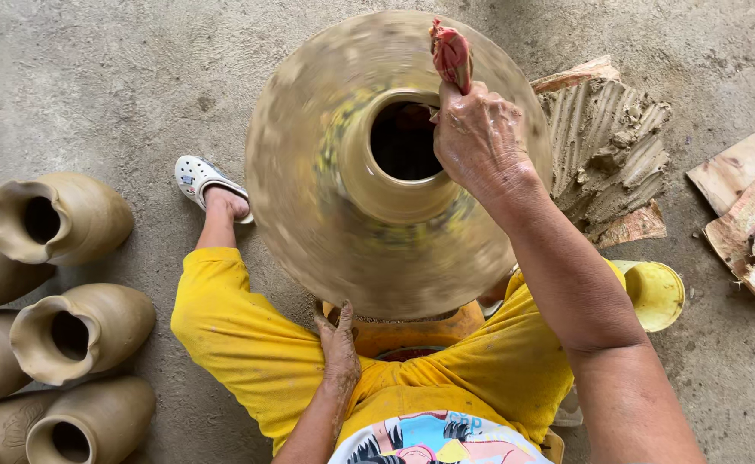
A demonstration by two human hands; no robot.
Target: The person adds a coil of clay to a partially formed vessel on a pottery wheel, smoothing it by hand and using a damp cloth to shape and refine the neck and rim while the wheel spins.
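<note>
Big wet clay pot (369, 241) fills the middle here, sitting between the potter's knees and blurred all over, so it looks like it's spinning. My read: this is the rim-smoothing step. The right hand (479, 142) is closed around a wet red cloth (450, 53) and pressed against the lip of the neck (395, 193). The left hand (340, 344) lies flat and loose against the pot's lower edge, gripping nothing; I'd guess it's driving or steadying the spin. The next move probably calls for steady, even pressure so the lip stays round.

Textures: the pot is glossy tan with wide shoulders and a narrow flared mouth. A ridged grey clay slab (609, 150) sits on the concrete floor (120, 77), just beyond the right arm. At least 6 finished jars (68, 215) are lined up on the left, matte with wavy lips. A small yellow tub (657, 292) sits by the right elbow.
</note>
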